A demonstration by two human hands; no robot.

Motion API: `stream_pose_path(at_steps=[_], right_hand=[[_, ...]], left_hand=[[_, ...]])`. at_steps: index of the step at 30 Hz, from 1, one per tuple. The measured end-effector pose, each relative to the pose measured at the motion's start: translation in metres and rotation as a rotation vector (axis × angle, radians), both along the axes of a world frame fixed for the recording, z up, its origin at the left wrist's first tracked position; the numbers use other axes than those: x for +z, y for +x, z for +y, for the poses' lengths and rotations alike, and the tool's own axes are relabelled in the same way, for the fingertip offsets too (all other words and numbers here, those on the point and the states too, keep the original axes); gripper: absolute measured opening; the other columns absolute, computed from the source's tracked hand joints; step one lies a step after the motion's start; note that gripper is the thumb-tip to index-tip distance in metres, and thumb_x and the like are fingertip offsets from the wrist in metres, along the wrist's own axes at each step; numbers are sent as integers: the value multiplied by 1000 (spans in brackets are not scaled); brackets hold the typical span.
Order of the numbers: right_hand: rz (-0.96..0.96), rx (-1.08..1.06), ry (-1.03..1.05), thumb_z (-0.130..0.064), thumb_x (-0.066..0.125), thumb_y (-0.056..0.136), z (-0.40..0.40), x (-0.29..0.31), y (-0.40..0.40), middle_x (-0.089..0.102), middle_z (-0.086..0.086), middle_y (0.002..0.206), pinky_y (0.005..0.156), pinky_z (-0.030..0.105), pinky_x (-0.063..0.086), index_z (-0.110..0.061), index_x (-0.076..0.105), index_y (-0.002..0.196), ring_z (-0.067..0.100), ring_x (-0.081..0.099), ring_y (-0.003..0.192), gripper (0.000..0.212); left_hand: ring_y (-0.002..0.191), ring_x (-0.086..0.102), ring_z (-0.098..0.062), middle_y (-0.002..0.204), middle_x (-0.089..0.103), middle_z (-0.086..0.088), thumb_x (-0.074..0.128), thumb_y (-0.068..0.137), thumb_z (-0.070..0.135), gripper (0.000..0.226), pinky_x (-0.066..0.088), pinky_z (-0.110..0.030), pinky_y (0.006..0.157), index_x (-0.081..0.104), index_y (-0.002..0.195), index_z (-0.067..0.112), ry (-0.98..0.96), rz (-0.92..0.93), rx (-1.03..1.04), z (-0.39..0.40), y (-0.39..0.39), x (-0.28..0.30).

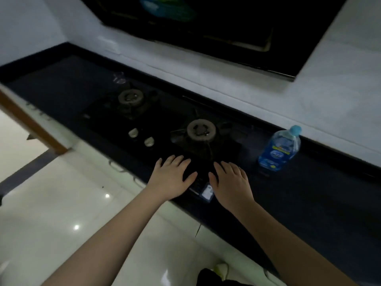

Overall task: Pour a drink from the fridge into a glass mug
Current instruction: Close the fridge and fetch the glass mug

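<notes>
Two bare forearms are reaching forward from the bottom edge over the pale glossy floor (61,203). The left hand (172,176) is lying palm down with fingers straight and spread wide, holding nothing, over the front edge of the black gas hob (115,112). The right hand (231,179) is lying the same way just beside it, fingers straight and slightly fanned, also holding nothing. Whether the palms are pressing on the surface or hovering just above it cannot be told. Between the two wrists a small white-and-blue sticker (206,191) is showing on the hob's front edge; its print is too small to read.

The dark desk (319,203) is carrying the hob, which is showing two burners, one near (201,130) and one far (130,97), and two pale knobs (141,137) between them.

One clear plastic bottle (279,150) with a light blue cap is standing upright on the desk, to the right of the near burner and apart from the right hand. Its blue label is blurred and no brand can be read.

One glass mug (119,77) is standing faintly visible on the desk behind the far burner, well apart from both hands.

A black range hood (226,27) is hanging above, bearing a blue-green sticker whose writing is illegible.
</notes>
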State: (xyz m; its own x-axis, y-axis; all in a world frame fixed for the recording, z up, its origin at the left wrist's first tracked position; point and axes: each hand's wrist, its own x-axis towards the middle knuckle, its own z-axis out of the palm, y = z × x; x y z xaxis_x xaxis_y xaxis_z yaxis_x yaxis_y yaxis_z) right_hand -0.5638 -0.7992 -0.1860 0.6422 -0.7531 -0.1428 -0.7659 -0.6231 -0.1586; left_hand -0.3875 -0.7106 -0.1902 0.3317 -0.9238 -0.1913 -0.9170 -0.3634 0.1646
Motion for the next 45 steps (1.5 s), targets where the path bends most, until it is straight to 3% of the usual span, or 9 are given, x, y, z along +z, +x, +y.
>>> stream_pose_path(at_steps=[8,17,29,38,45], right_hand=[[-46,260,-105,-46,21,103,109,25,107,40,4,152,117,40,22,-21,33,150,23,30,142,55],[-118,512,-78,-45,24,102,213,45,204,37,6,153,116,41,18,-19,33,150,25,27,142,55],[-207,866,-95,-44,24,102,265,63,357,39,2,152,118,41,21,-22,33,150,22,30,142,53],[-319,1117,-56,-42,28,102,306,83,476,41,3,151,116,38,23,-22,36,148,20,34,140,51],[-445,1196,-57,-39,32,102,337,116,560,46,6,147,112,41,28,-19,39,147,24,38,136,50]], left_hand=[[150,18,-25,162,24,0,18,96,66,69,16,-49,119,23,155,29,-4,-103,250,156,81,28],[149,19,-27,162,25,-2,18,96,66,70,15,-52,118,23,154,28,16,-180,523,306,139,48],[148,20,-23,160,28,0,24,97,63,64,14,-54,120,30,149,27,10,-309,851,392,243,83],[149,18,-24,162,25,-1,21,95,65,70,11,-53,119,21,155,29,-7,-324,1112,425,298,110],[147,25,-24,159,33,-1,6,86,70,82,15,-51,118,27,153,28,-67,-488,1118,449,358,158]])
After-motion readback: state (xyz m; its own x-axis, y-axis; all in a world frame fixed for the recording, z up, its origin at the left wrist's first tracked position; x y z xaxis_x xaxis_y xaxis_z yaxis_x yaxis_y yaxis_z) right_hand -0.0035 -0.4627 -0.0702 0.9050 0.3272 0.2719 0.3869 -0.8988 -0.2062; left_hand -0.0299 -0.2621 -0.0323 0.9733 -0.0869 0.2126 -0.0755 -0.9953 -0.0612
